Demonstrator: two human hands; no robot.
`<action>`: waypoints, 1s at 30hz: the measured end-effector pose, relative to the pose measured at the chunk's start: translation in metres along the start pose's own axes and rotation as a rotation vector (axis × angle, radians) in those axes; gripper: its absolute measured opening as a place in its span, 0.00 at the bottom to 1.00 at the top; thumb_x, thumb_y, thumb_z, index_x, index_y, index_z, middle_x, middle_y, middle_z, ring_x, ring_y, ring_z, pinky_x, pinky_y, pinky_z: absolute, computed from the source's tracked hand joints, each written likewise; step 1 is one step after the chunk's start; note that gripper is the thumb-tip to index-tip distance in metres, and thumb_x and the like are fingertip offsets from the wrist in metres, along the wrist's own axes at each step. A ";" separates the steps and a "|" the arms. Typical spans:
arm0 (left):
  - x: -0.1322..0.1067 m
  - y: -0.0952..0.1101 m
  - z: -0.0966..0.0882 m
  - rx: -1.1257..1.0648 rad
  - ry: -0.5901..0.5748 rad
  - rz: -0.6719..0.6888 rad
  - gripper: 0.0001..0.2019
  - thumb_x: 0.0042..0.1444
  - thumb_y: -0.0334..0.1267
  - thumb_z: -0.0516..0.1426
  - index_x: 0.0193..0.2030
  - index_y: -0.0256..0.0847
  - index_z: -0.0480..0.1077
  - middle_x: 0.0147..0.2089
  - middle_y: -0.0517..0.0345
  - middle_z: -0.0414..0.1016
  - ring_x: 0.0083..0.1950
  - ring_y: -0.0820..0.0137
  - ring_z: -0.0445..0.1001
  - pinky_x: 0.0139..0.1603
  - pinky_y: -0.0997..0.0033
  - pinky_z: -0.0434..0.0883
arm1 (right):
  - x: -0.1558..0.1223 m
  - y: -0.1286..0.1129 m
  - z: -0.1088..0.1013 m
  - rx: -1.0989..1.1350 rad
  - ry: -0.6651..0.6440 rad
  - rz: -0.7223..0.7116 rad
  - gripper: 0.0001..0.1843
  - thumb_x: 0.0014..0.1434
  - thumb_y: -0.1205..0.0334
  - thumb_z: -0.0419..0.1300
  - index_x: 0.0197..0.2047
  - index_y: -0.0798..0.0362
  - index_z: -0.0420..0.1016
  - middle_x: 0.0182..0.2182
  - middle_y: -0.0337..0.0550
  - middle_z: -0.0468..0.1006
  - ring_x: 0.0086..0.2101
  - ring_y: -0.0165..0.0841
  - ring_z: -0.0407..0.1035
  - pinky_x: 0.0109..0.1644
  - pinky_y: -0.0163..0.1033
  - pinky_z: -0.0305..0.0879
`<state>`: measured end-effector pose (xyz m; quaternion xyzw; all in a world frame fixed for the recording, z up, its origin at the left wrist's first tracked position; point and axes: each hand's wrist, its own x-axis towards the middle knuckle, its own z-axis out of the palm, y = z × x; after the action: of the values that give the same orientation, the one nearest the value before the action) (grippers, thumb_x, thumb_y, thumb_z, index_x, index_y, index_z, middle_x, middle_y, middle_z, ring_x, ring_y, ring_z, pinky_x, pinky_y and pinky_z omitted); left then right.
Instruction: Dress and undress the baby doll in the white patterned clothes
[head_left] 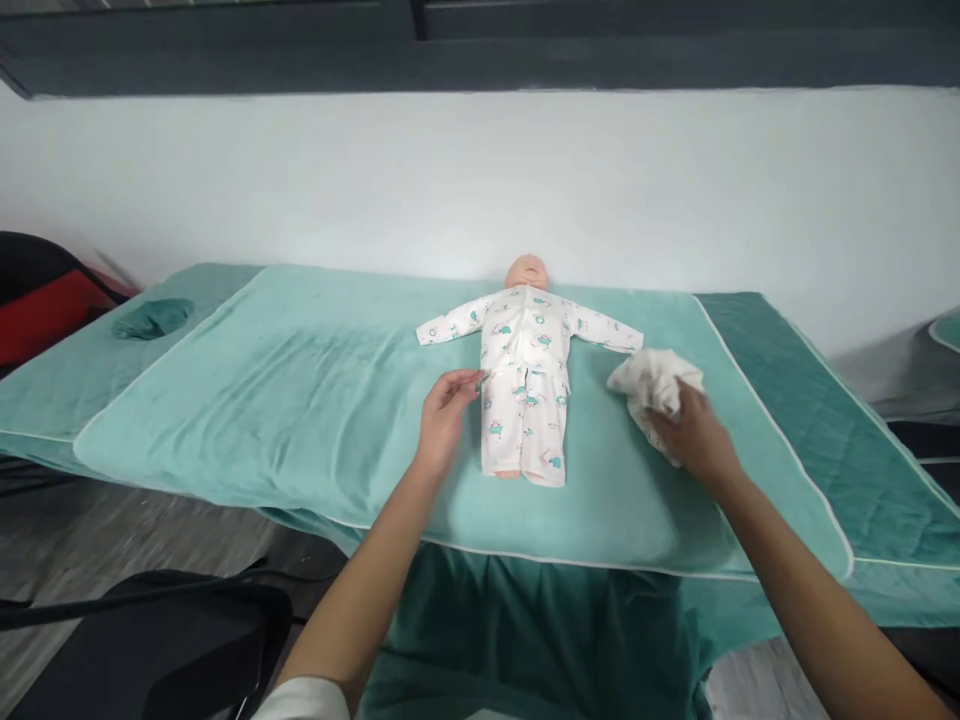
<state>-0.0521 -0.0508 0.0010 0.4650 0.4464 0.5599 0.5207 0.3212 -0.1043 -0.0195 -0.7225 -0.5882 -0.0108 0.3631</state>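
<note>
A baby doll lies on its back on a mint-green mat. It wears a white pajama top with a small green print and matching pajama pants. Both sleeves are spread out sideways, and a bit of the feet shows below the pant cuffs. My left hand is at the doll's waist, thumb and fingertips pinched at the hem of the top. To the right of the doll, my right hand grips a crumpled white cloth, held close over the mat; its folds hide some of my fingers.
The mat covers a long bed with a darker green cover and a face hole at the left. A white wall stands behind. Black-and-red chair at far left; a black object is at lower left.
</note>
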 end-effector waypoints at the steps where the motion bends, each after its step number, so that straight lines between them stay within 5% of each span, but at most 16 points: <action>1: 0.008 -0.005 0.000 0.011 0.023 0.017 0.10 0.57 0.41 0.62 0.45 0.43 0.77 0.53 0.51 0.82 0.61 0.58 0.76 0.61 0.55 0.73 | -0.005 0.008 0.005 -0.071 -0.094 0.031 0.38 0.59 0.45 0.63 0.67 0.55 0.64 0.63 0.65 0.69 0.60 0.60 0.67 0.60 0.65 0.68; 3: 0.026 -0.012 0.003 0.049 0.037 0.059 0.09 0.58 0.39 0.60 0.44 0.43 0.77 0.53 0.52 0.82 0.60 0.60 0.76 0.63 0.55 0.71 | -0.014 0.009 0.013 -0.189 -0.128 0.015 0.40 0.59 0.43 0.62 0.68 0.55 0.63 0.67 0.68 0.64 0.64 0.66 0.62 0.60 0.72 0.65; 5: 0.047 -0.016 0.011 0.108 0.024 0.113 0.09 0.59 0.38 0.59 0.45 0.44 0.77 0.53 0.54 0.82 0.61 0.61 0.76 0.66 0.56 0.69 | -0.020 -0.006 0.016 -0.260 -0.028 -0.075 0.39 0.61 0.43 0.61 0.70 0.49 0.61 0.72 0.61 0.57 0.70 0.69 0.49 0.65 0.80 0.53; 8: 0.085 -0.015 0.029 0.198 -0.007 0.186 0.11 0.61 0.38 0.58 0.48 0.47 0.78 0.54 0.57 0.81 0.59 0.61 0.77 0.65 0.58 0.70 | -0.014 -0.048 0.022 -0.190 0.100 -0.218 0.33 0.65 0.50 0.60 0.71 0.41 0.59 0.75 0.52 0.54 0.74 0.60 0.39 0.71 0.79 0.41; 12: 0.149 -0.009 0.058 0.345 -0.101 0.330 0.13 0.62 0.35 0.55 0.50 0.45 0.79 0.55 0.55 0.81 0.60 0.60 0.76 0.67 0.57 0.69 | 0.036 -0.099 0.061 0.212 0.065 -0.265 0.27 0.66 0.56 0.60 0.67 0.40 0.64 0.70 0.50 0.63 0.72 0.50 0.52 0.71 0.67 0.55; 17: 0.215 -0.018 0.081 0.628 -0.304 0.452 0.17 0.66 0.34 0.52 0.56 0.42 0.77 0.60 0.53 0.79 0.64 0.60 0.73 0.70 0.55 0.66 | 0.131 -0.129 0.145 0.547 -0.002 -0.059 0.20 0.63 0.56 0.60 0.59 0.45 0.72 0.61 0.47 0.73 0.63 0.43 0.66 0.69 0.58 0.62; 21: 0.228 -0.033 0.082 0.786 -0.346 0.540 0.19 0.70 0.35 0.47 0.58 0.43 0.76 0.64 0.54 0.77 0.67 0.62 0.71 0.72 0.55 0.65 | 0.157 -0.132 0.184 0.623 -0.094 0.118 0.17 0.63 0.56 0.58 0.53 0.49 0.76 0.54 0.47 0.79 0.54 0.42 0.73 0.65 0.56 0.65; 30: 0.224 -0.034 0.078 0.854 -0.303 0.453 0.20 0.70 0.38 0.48 0.63 0.41 0.72 0.69 0.51 0.72 0.70 0.60 0.68 0.73 0.51 0.64 | 0.153 -0.119 0.190 0.604 -0.174 -0.162 0.17 0.68 0.56 0.56 0.57 0.45 0.76 0.62 0.45 0.75 0.66 0.40 0.62 0.73 0.55 0.55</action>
<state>0.0246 0.1756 -0.0066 0.7976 0.4428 0.3527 0.2084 0.1880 0.1315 -0.0307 -0.5311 -0.6493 0.1970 0.5075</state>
